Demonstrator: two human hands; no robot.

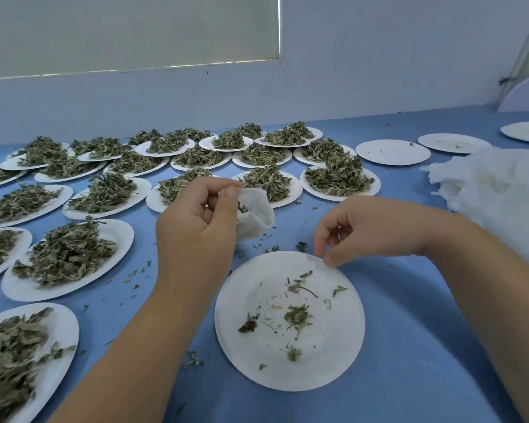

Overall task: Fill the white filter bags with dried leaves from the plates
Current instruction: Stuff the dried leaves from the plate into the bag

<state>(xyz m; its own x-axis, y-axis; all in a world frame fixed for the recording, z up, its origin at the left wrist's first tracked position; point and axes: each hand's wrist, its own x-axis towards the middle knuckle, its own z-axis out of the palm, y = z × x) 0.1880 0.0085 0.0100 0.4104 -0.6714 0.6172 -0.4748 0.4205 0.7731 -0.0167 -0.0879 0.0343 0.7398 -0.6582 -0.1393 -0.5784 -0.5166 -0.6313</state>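
Note:
My left hand (196,221) holds a small white filter bag (254,215) above the blue table, its mouth held apart with some dried leaves showing inside. My right hand (358,230) hovers over the far rim of a white paper plate (327,355), thumb and fingers pinched together; whether it grips the rim or any leaf I cannot tell. That plate carries only scattered leaf scraps (297,315). To the left and behind stand several plates heaped with dried green leaves (68,254).
A pile of white filter bags (495,184) lies at the right. Three nearly bare plates (393,151) sit at the back right. Leaf crumbs litter the blue tablecloth (409,331). A pale wall rises behind the table.

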